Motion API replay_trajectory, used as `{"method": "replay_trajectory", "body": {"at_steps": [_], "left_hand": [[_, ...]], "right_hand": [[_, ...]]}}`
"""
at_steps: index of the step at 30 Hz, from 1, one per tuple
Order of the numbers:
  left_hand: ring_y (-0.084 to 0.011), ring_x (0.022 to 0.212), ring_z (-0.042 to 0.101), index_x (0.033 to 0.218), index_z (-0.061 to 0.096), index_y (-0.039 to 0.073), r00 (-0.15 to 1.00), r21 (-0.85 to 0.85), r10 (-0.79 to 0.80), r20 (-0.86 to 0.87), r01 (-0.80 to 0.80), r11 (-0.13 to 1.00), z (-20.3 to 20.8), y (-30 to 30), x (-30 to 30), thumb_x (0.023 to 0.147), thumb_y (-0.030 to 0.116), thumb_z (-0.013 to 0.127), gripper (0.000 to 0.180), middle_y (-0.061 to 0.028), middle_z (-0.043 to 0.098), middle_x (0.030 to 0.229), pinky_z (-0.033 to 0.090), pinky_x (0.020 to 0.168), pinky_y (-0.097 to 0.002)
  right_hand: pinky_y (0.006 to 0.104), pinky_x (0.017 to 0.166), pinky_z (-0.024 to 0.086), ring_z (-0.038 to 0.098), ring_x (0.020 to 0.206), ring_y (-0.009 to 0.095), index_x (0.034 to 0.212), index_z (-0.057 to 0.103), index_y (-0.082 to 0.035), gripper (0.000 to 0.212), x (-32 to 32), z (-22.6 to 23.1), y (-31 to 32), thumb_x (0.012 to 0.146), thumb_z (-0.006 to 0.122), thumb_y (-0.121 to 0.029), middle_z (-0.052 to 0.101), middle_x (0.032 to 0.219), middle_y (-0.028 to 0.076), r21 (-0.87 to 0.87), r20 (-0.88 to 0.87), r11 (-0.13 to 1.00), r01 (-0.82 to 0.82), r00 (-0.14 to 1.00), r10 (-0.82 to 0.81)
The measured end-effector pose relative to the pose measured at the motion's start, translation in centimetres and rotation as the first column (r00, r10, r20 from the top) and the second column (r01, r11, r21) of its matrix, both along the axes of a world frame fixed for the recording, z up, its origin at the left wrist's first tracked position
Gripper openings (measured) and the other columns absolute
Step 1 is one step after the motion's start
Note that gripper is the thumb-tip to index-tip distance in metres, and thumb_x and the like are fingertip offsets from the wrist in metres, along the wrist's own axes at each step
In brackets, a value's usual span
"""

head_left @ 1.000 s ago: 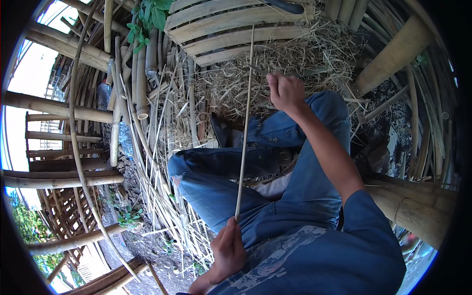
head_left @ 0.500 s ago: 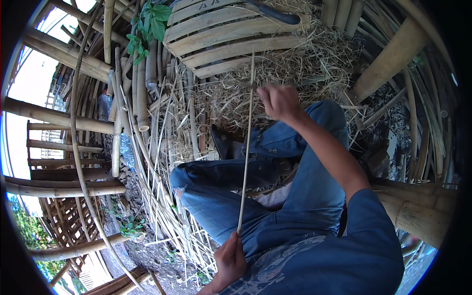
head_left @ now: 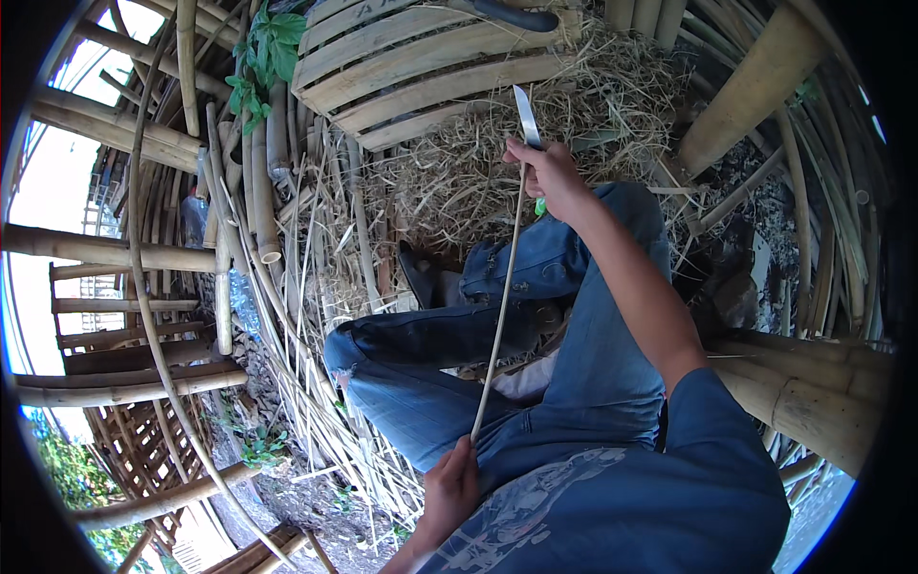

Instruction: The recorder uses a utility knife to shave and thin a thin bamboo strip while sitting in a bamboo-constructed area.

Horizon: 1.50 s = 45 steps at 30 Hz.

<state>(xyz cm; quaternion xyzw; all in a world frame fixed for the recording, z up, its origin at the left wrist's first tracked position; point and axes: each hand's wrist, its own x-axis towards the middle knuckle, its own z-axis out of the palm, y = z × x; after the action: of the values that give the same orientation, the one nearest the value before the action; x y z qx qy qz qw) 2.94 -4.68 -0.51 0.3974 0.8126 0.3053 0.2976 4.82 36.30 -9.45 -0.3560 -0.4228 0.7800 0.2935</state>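
Observation:
A thin, pale bamboo stick (head_left: 500, 325) slants up over my lap. My left hand (head_left: 451, 485) is closed round its near end, close to my waist. Above my knees, my right hand (head_left: 553, 179) grips a knife (head_left: 527, 117), its bright blade pointing away from me. A bit of green shows below that fist, perhaps the handle's end. The stick's far end meets the right hand beside the thumb; whether the fingers pinch it too, I cannot tell.
Dry shavings (head_left: 449, 182) cover the ground beyond my legs. A slatted bamboo piece (head_left: 430, 81) lies at the far side, with a dark curved handle (head_left: 516, 14) on it. Long thin strips (head_left: 306, 354) lie to my left. Thick bamboo poles (head_left: 755, 91) stand at the right.
My right hand has turned and dropped slightly, bringing the knife blade into plain view. The stick's far end has swung right and now meets that hand. My left hand keeps its hold.

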Motion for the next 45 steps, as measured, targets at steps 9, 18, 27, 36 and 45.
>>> {"method": "replay_trajectory", "body": {"at_steps": [9,18,27,36,45], "left_hand": [[-0.0208,0.083,0.061,0.112,0.062,0.000,0.929,0.128,-0.054,0.367,0.007,0.992,-2.4,7.5,-4.5,0.100,0.022,0.049,0.028,-0.0109,0.063,0.088,0.048,0.072,-0.0364],[-0.0046,0.053,0.035,0.115,0.060,0.001,0.332,0.033,0.040,0.943,-0.211,0.977,-1.8,14.1,-6.3,0.103,0.026,0.044,0.032,0.0018,0.048,0.071,0.030,0.049,-0.0196],[-0.0024,0.057,0.038,0.103,0.062,0.002,0.561,0.057,0.066,0.825,-0.199,0.978,-2.5,11.5,-6.8,0.104,0.025,0.043,0.031,0.0056,0.047,0.069,0.033,0.051,-0.0200],[-0.0035,0.069,0.041,0.085,0.059,0.000,0.873,0.032,0.212,0.439,-0.251,0.967,-1.7,10.0,-5.0,0.103,0.021,0.045,0.031,0.0032,0.053,0.072,0.035,0.061,-0.0221],[-0.0046,0.062,0.037,0.079,0.057,-0.002,0.934,0.008,0.206,0.292,-0.218,0.976,-0.9,9.4,-4.5,0.102,0.022,0.046,0.036,0.0001,0.048,0.062,0.033,0.054,-0.0248]], "right_hand": [[0.0222,0.041,0.025,0.031,0.044,0.003,0.082,0.058,-0.002,0.026,0.5,3.2,-4.1,0.098,0.055,-0.023,0.039,0.055,-0.005,-0.025,-0.197,0.962,-0.271,0.945,0.261],[0.0210,0.046,0.029,0.034,0.049,0.003,0.093,0.060,0.002,0.042,1.0,3.9,-9.2,0.100,0.048,-0.038,0.039,0.059,-0.005,0.033,-0.228,0.937,-0.347,0.910,0.345],[0.0223,0.049,0.040,0.052,0.058,0.007,0.092,0.063,-0.001,0.023,2.8,3.4,-12.6,0.098,0.055,-0.022,0.060,0.074,0.004,0.038,-0.130,0.664,-0.746,0.655,0.744],[0.0198,0.043,0.035,0.046,0.048,0.005,0.086,0.066,0.002,0.024,1.7,3.0,-14.0,0.095,0.059,-0.019,0.057,0.061,0.001,-0.121,-0.101,0.521,-0.845,0.532,0.841],[0.0195,0.041,0.033,0.047,0.048,0.004,0.082,0.067,0.002,0.021,1.8,3.5,-13.5,0.093,0.061,-0.014,0.061,0.065,0.003,-0.123,0.006,0.551,-0.825,0.555,0.832]]}}
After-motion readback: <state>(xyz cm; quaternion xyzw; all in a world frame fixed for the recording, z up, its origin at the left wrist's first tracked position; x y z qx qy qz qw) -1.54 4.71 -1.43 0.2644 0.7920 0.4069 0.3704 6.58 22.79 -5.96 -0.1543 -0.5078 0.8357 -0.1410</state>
